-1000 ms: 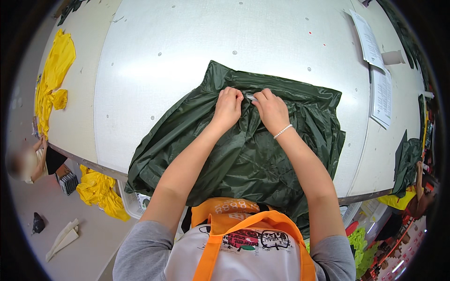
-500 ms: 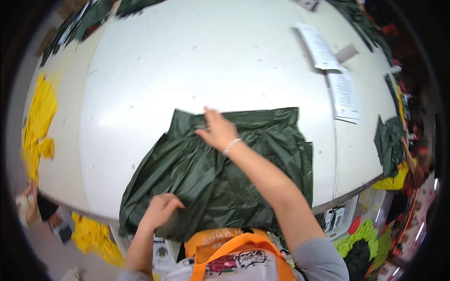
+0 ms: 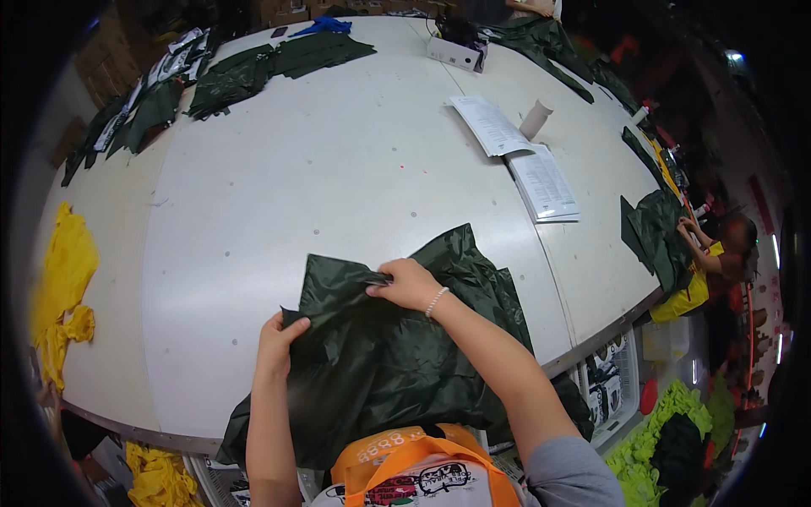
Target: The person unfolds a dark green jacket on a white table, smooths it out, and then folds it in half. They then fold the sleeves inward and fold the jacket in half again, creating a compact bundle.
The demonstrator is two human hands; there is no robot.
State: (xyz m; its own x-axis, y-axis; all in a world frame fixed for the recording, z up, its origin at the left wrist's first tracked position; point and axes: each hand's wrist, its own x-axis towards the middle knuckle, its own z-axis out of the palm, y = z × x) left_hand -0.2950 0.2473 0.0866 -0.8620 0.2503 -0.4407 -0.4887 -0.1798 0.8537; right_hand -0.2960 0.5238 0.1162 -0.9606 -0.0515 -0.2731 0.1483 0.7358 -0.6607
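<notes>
A dark green, slightly shiny nylon garment lies crumpled at the near edge of the table, partly hanging down against me. My left hand pinches its left edge between thumb and fingers. With its fingers closed on the upper edge, my right hand lifts a flap of the cloth off the tabletop. Something small and greyish shows by the right fingertips, too small to name. Between the hands the flap stands partly raised, and a bracelet circles my right wrist.
On the white table lie printed sheets, with a pale cylinder beside them. Dark green garments are along the far edge, yellow cloth at left. At right, a person handles green cloth. Crates stand below.
My left hand has risen from the lower part of the garment to grip its left edge. The right hand has the top edge lifted and folded, and the view has tilted farther up the table.
</notes>
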